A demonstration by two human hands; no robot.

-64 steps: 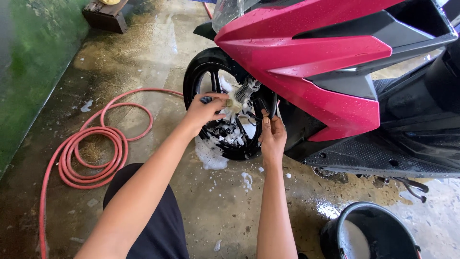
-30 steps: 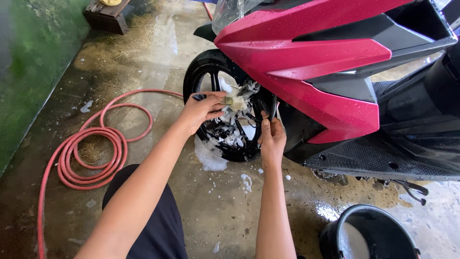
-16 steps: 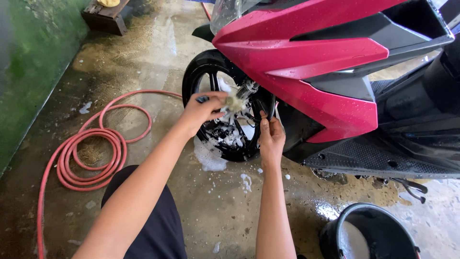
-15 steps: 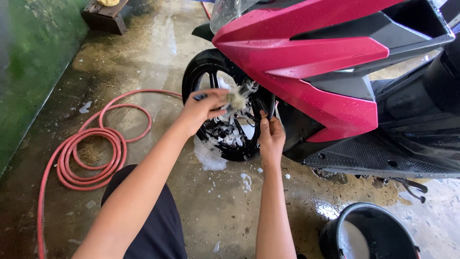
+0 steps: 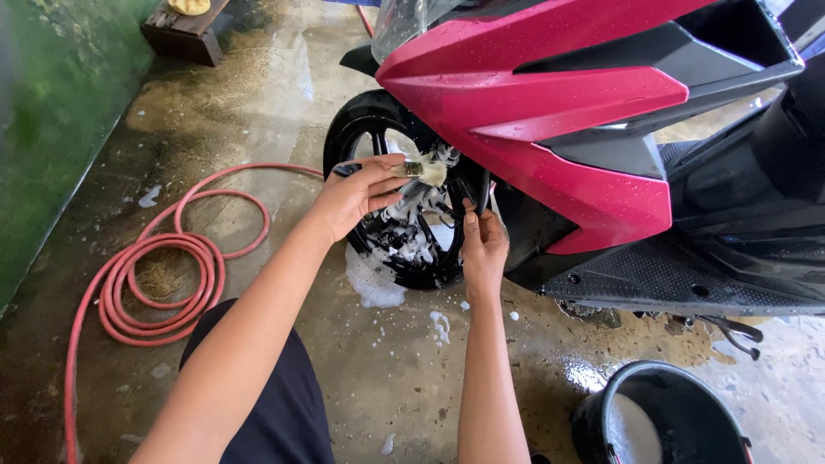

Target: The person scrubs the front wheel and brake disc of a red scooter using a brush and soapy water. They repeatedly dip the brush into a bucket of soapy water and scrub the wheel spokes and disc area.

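left arm: bare, stretched from 7 o'clock up toward 1 o'clock
left hand (image 5: 354, 196): fingers curled shut in a pinch grip, thumb on top
right arm: bare, rising nearly straight toward 12 o'clock
right hand (image 5: 483, 249): back to the camera, fingers hooked forward

Soft daylight, wet glare, perhaps edge-blurred

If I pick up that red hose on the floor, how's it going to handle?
The hose lies in loose coils, so it is probably floppy and would sag and uncoil when lifted. The floor around it is wet and soapy, so it may feel slippery. It looks long, so likely awkward, dragging behind you.
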